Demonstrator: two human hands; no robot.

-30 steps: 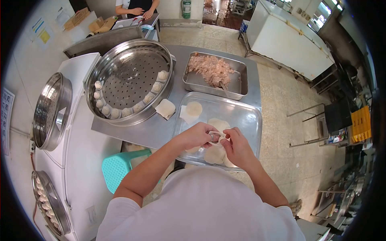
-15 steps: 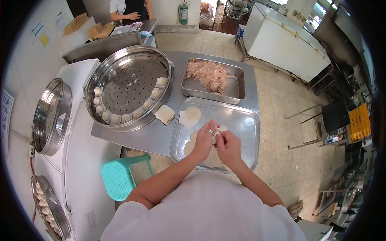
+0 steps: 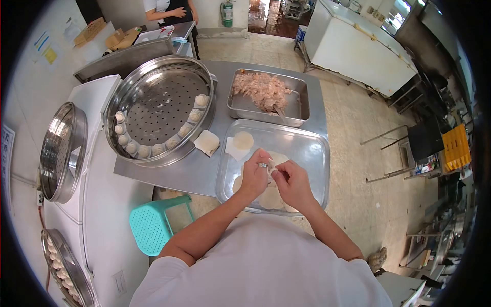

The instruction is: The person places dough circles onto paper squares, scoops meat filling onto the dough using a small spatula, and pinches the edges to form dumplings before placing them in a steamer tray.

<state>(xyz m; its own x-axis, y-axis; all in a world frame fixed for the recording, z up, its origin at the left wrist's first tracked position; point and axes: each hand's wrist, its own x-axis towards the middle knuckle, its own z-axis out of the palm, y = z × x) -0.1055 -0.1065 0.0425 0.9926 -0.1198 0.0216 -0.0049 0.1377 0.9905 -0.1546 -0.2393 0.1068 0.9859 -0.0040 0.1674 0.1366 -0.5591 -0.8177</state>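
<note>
Over the steel tray [image 3: 312,153], my left hand [image 3: 255,171] and my right hand [image 3: 292,181] meet with fingers pinched round a small dough bun [image 3: 271,168], mostly hidden by the fingers. A ring shows on the left hand. Below them on the tray lie several flat dough wrappers [image 3: 271,198], and one wrapper [image 3: 243,140] rests apart on a paper square [image 3: 233,151]. Behind the tray, a deep steel pan [image 3: 302,106] holds pinkish minced filling [image 3: 262,89] with a utensil stuck in it. Pleated buns [image 3: 143,151] line the near rim of a large perforated steamer [image 3: 163,102].
A stack of paper squares [image 3: 207,141] sits between steamer and tray. A turquoise stool [image 3: 151,227] stands under the table's left edge. More steamer trays [image 3: 64,153] are on the white surface at left. Another person [image 3: 171,10] stands behind; a white chest freezer [image 3: 358,46] is at far right.
The camera view has shifted slightly. My fingers have changed position a little around the bun, still pinching it over the tray.
</note>
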